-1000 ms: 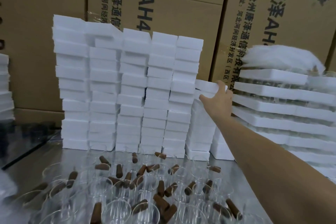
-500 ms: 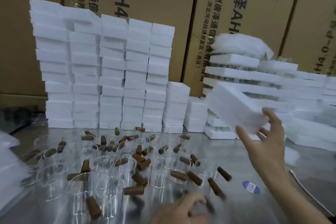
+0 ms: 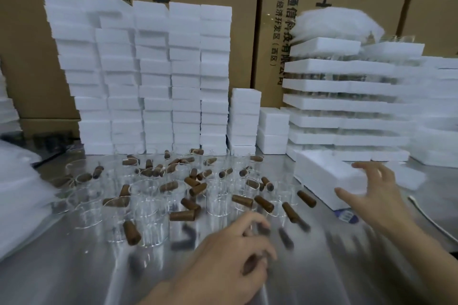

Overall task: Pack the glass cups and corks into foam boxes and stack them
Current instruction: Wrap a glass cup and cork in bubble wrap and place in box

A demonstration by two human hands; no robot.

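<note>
Resting on the shiny metal table, the white rectangular foam box had come down from the air. The right hand was at its near edge with fingers spread apart. The left hand had curled its fingers near the brown cylindrical corks and clear glass cups. Whether it held one I could not tell, because of blur. Filling could probably begin.

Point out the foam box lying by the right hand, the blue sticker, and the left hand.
foam box (image 3: pixel 322 172): head view, top face.
blue sticker (image 3: pixel 345 216): head view, its middle.
left hand (image 3: pixel 218 261): head view, back of hand.
</note>
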